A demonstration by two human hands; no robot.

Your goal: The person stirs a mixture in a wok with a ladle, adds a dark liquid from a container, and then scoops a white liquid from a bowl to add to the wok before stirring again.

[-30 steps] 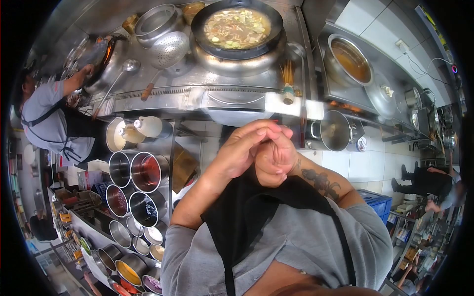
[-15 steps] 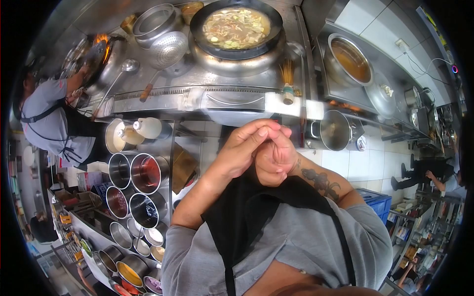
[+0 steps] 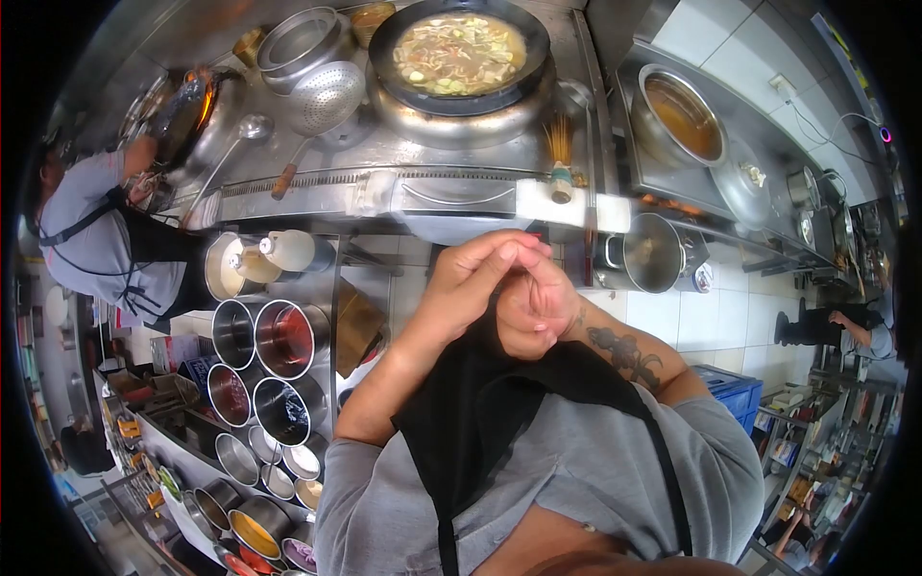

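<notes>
Wok (image 3: 461, 103), black, largest: on the steel stand (image 3: 466, 132) ahead of the hands, well apart from them; filled with brownish broth and pale slices (image 3: 461, 56).

Steel basin (image 3: 650, 125), right counter: amber-brown liquid (image 3: 684, 120).

Deep two-handled pot (image 3: 667, 230), right of the hands: contents unclear.

Round pots, left side, grouped: one with red liquid (image 3: 293, 331), one dark red (image 3: 230, 396), one near-black (image 3: 291, 413).

Pan (image 3: 271, 513), lower left: yellow contents (image 3: 252, 531).

Left hand (image 3: 473, 288) and right hand (image 3: 538, 309), one pair, touching: left, fingers pressed together, thumb against the right's fingertips; right, fingers curled. Whether anything lies between them cannot be told.

Small tin (image 3: 319, 447): white contents (image 3: 304, 465).
</notes>
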